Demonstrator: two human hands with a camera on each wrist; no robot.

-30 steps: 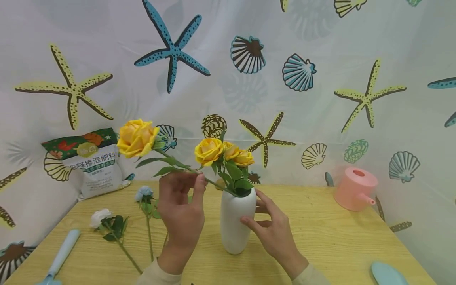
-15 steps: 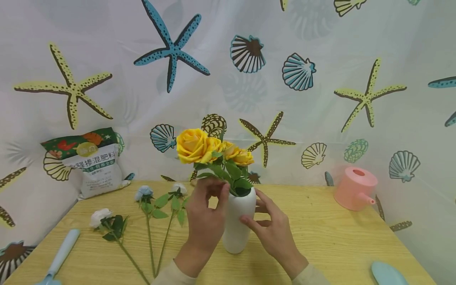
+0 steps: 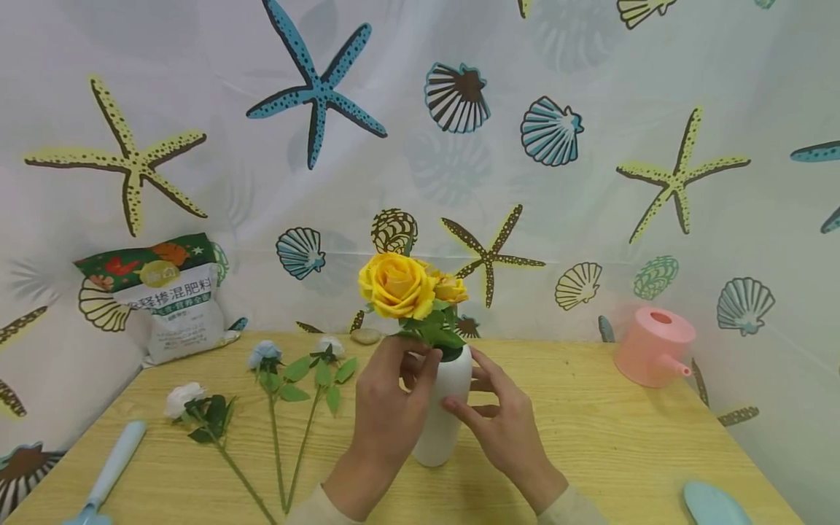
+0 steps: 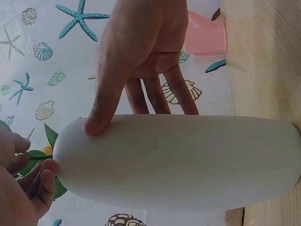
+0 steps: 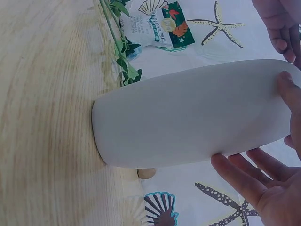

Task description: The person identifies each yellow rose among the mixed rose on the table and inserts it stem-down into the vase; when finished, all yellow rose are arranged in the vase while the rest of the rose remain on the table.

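A tall white vase [image 3: 441, 430] stands upright on the table, with yellow roses [image 3: 451, 289] and green leaves rising from its mouth. My left hand [image 3: 392, 401] is at the rim, pinching the green stem of a large yellow rose [image 3: 397, 286]; the left wrist view shows that stem [image 4: 41, 157] between thumb and fingers. The stem's lower end is hidden. My right hand [image 3: 508, 423] holds the vase from the right, its thumb on the near side and its fingers round the far side. In the right wrist view the vase's base [image 5: 99, 132] rests on the wood.
Left on the table [image 3: 577, 437] lie a white rose [image 3: 185, 399], a blue rose [image 3: 265, 354], another white flower [image 3: 329, 345] and a pale blue trowel [image 3: 117, 467]. A fertilizer bag [image 3: 180, 306] leans behind. At right are a pink watering can [image 3: 655, 348] and a light blue object [image 3: 715, 503].
My left hand has moved right and the large yellow rose has come from the left to above the vase, its stem now at the mouth. The right hand stays on the vase.
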